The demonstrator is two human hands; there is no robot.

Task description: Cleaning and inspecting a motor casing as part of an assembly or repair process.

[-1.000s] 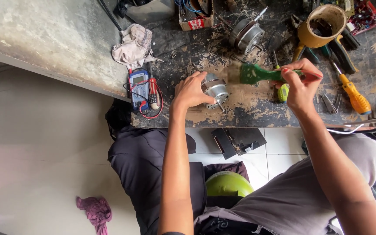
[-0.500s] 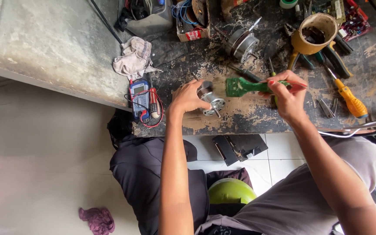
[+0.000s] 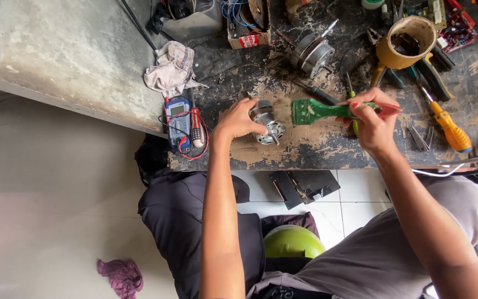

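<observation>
My left hand [image 3: 240, 118] grips a small metal motor part [image 3: 265, 123] with a thin shaft, resting on the worn dark workbench [image 3: 305, 149]. My right hand [image 3: 373, 123] holds a paintbrush with a green handle [image 3: 319, 109]; its bristles touch the right side of the motor part. The brush lies roughly level, pointing left. Both forearms reach up from the bottom of the view over my lap.
A blue multimeter [image 3: 179, 123] with red leads lies left of my left hand, a dirty rag [image 3: 168, 69] beyond it. A second motor [image 3: 312, 54], a yellow tape-roll holder [image 3: 406, 40], an orange-handled screwdriver [image 3: 448, 128] and pliers sit behind. A green round object [image 3: 293, 241] lies on the floor.
Both hands, the motor part and the brush have kept together on the bench; the brush bristles now sit against the part. The view has shifted slightly.
</observation>
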